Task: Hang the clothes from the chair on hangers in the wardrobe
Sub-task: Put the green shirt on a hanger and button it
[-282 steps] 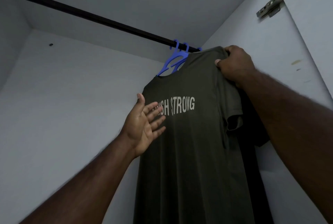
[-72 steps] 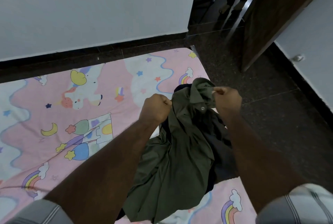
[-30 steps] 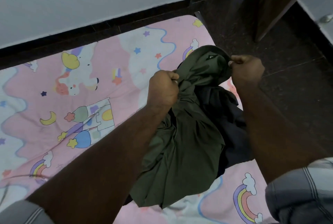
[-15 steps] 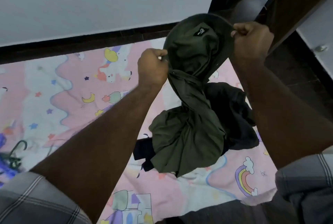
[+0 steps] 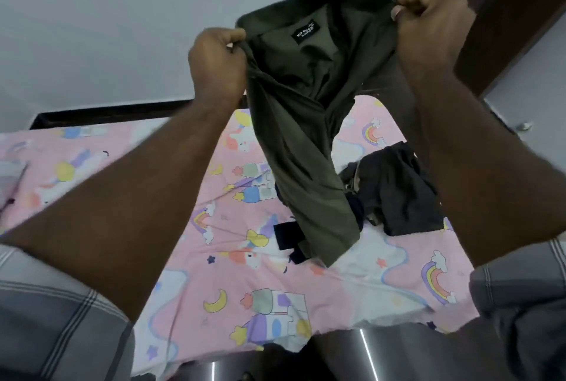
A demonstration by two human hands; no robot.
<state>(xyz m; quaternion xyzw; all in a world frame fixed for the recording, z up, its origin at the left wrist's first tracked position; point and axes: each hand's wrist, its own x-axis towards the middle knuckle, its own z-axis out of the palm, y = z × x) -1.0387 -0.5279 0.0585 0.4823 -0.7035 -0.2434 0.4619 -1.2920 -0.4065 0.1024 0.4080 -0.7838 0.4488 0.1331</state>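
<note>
Shirt lifted higher, both hands' grip on collar, hem prob. twisted, dark clothes partly hidden

Dim, even indoor light with soft shadows; wide-angle distortion bends the edges, motion blur softens the bedsheet at left, and streaks of glare mark the floor.

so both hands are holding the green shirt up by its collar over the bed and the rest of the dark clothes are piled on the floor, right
Not quite. The left hand and right hand do hold the green shirt up by its collar over the bed, but the dark clothes are piled on the bed's pink sheet, not on the floor. The head view shows it.
</note>
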